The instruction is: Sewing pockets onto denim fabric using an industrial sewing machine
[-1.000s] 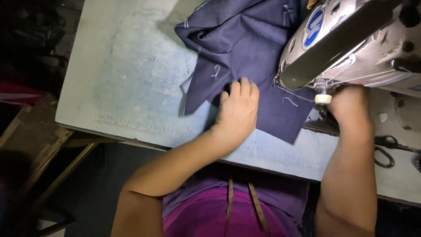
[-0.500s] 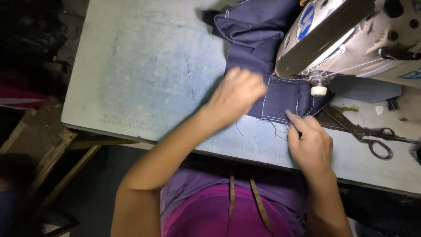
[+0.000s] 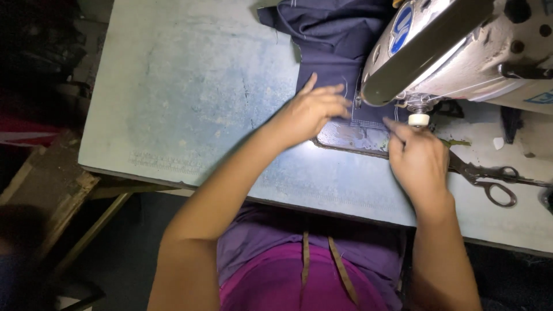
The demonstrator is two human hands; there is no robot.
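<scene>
- Worn pale-blue worktable (image 3: 190, 103) carries a grey metal sewing machine (image 3: 461, 46) and dark metal scissors (image 3: 489, 178).
- Dark navy stitched fabric (image 3: 328, 52) lies under the machine's head.
- Left hand (image 3: 311, 112) presses flat on it, fingers spread.
- Right hand (image 3: 417, 158) pinches its near edge, fingers curled.

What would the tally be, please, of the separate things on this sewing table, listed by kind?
Dark navy fabric piece, under the left hand: 1
Grey metal sewing machine, above the right hand: 1
Dark metal scissors: 1
Small white scrap: 1
Total: 4, all on the pale blue worn table.
</scene>
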